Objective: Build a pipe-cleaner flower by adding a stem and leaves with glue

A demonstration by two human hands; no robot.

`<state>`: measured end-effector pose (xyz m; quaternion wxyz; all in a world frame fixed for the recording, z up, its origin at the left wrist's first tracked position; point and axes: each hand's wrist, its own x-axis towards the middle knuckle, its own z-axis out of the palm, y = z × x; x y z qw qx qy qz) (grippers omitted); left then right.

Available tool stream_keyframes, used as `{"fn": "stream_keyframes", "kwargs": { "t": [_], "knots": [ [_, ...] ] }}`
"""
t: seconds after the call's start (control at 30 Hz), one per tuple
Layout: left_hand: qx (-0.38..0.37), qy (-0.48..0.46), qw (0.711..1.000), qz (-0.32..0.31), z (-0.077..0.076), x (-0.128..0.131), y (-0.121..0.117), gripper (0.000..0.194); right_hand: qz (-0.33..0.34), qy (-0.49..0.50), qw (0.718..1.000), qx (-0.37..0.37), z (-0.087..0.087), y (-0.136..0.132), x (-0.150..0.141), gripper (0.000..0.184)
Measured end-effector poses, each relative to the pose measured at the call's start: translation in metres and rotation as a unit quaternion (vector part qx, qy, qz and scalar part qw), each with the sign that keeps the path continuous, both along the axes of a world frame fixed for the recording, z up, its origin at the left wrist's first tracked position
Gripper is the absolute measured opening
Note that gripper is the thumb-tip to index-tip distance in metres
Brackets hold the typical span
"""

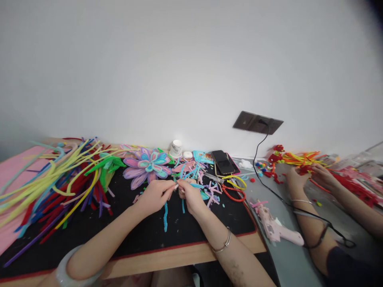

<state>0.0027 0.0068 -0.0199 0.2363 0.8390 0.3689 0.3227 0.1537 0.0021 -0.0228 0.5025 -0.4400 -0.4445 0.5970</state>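
Observation:
My left hand and my right hand meet over the black mat, fingertips pinched close together. From under the left fingers a blue pipe cleaner hangs down; a shorter blue end shows below the right fingers. Whether both ends belong to one piece is hidden by the hands. Just behind the left hand lies a flower of purple, pink and blue pipe cleaners. Cut pipe cleaner pieces in lilac and pink are scattered beside the right hand.
Long multicoloured pipe cleaners pile up at left. Scissors with red and yellow handles and a phone lie right of centre. A pink glue gun and black cord sit near a co-worker's hands. A paper cup stands behind.

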Motion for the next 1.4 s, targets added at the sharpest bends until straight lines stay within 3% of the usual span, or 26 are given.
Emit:
{"fn": "stream_keyframes", "kwargs": {
  "t": [0.07, 0.13, 0.2, 0.27, 0.33, 0.4, 0.5, 0.6, 0.77, 0.83, 0.97, 1.07, 1.13, 1.2, 1.27, 1.33, 1.4],
  "knots": [
    [0.087, 0.046, 0.995, 0.002, -0.002, -0.001, 0.0, 0.029, 0.033, 0.014, 0.999, -0.038, -0.001, 0.001, -0.001, 0.04],
    [0.097, 0.054, 0.994, 0.001, -0.002, -0.001, 0.0, 0.029, 0.05, 0.009, 0.998, -0.045, -0.001, 0.002, 0.0, 0.04],
    [0.015, 0.021, 1.0, -0.003, -0.001, 0.0, 0.0, 0.033, 0.049, 0.007, 0.998, -0.033, 0.0, 0.002, 0.002, 0.041],
    [-0.136, -0.053, 0.989, -0.022, 0.001, 0.002, 0.001, 0.036, 0.035, 0.004, 0.999, -0.006, 0.001, 0.002, 0.005, 0.042],
    [-0.294, -0.151, 0.943, -0.048, 0.002, 0.004, 0.001, 0.037, 0.022, -0.038, 0.997, 0.059, 0.003, 0.001, 0.007, 0.044],
    [-0.406, -0.236, 0.88, -0.074, 0.0, 0.004, 0.001, 0.039, 0.029, -0.117, 0.982, 0.144, 0.005, -0.001, 0.01, 0.044],
    [-0.497, -0.3, 0.807, -0.105, -0.003, 0.001, -0.001, 0.039, 0.062, -0.214, 0.947, 0.229, 0.009, -0.005, 0.012, 0.047],
    [-0.524, -0.31, 0.785, -0.113, -0.003, -0.002, -0.002, 0.037, 0.069, -0.241, 0.93, 0.268, 0.011, -0.007, 0.012, 0.046],
    [-0.479, -0.308, 0.818, -0.086, 0.002, 0.003, -0.001, 0.032, 0.034, -0.219, 0.947, 0.232, 0.008, -0.007, 0.011, 0.041],
    [-0.424, -0.272, 0.861, -0.069, 0.005, 0.006, -0.001, 0.031, 0.012, -0.181, 0.965, 0.187, 0.005, -0.005, 0.009, 0.041],
    [-0.179, -0.097, 0.979, -0.015, 0.007, 0.007, -0.003, 0.036, -0.009, -0.028, 0.998, 0.051, 0.0, 0.0, 0.002, 0.043],
    [0.008, 0.006, 1.0, 0.012, 0.005, 0.004, -0.004, 0.033, 0.029, 0.02, 0.999, -0.018, -0.003, 0.002, -0.002, 0.042],
    [0.05, 0.029, 0.998, 0.017, 0.004, 0.003, -0.004, 0.03, 0.051, 0.018, 0.998, -0.032, -0.004, 0.002, -0.003, 0.041],
    [-0.005, 0.009, 1.0, 0.017, 0.004, 0.004, -0.004, 0.031, 0.056, 0.014, 0.998, -0.031, -0.004, 0.002, -0.002, 0.041],
    [-0.157, -0.058, 0.986, -0.001, 0.005, 0.006, -0.003, 0.032, 0.042, 0.007, 0.999, -0.016, -0.003, 0.002, 0.001, 0.041],
    [-0.338, -0.154, 0.928, -0.033, 0.006, 0.007, -0.002, 0.031, 0.029, -0.023, 0.999, 0.028, -0.001, 0.001, 0.005, 0.041],
    [-0.471, -0.244, 0.845, -0.066, 0.005, 0.006, -0.002, 0.032, 0.034, -0.095, 0.989, 0.104, 0.002, -0.001, 0.01, 0.043]
  ]
}}
